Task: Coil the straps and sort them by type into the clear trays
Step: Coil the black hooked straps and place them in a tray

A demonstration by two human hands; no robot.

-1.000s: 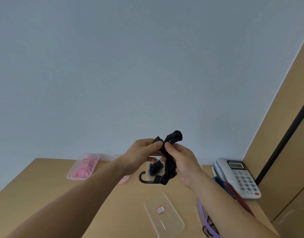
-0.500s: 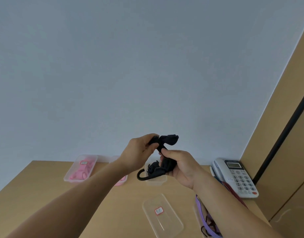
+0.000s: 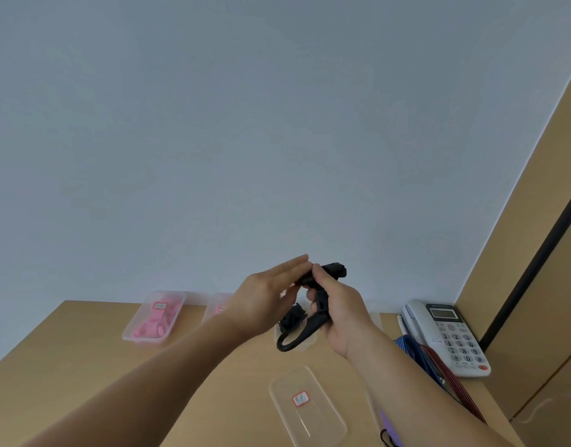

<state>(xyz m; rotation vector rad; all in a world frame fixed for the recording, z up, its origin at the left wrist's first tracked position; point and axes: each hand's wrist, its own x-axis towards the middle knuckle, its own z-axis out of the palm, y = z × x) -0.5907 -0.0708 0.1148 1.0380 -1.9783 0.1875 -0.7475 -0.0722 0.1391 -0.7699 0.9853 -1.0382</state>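
Note:
My right hand [image 3: 337, 312] grips a bundled black strap [image 3: 322, 279] above the wooden table; its black hook end [image 3: 287, 343] hangs below my fist. My left hand [image 3: 266, 296] is beside it with straight fingers, fingertips near the bundle's top. Behind the hands, a clear tray [image 3: 310, 340] holds another black coil [image 3: 292, 319]. A clear tray [image 3: 155, 317] at the back left holds pink coiled straps. A second tray with pink [image 3: 218, 306] is partly hidden by my left wrist. An empty labelled clear tray [image 3: 310, 411] lies near me.
Blue and red straps [image 3: 432, 366] lie on the table's right side, under my right forearm. A purple strap [image 3: 389, 427] shows at the bottom edge. A white desk phone [image 3: 448, 337] stands at the back right by a wooden cabinet [image 3: 542, 285].
My left hand let go of the black strap and its fingers straightened. My right hand kept its grip, and the bundle sank a little lower with the hook dangling.

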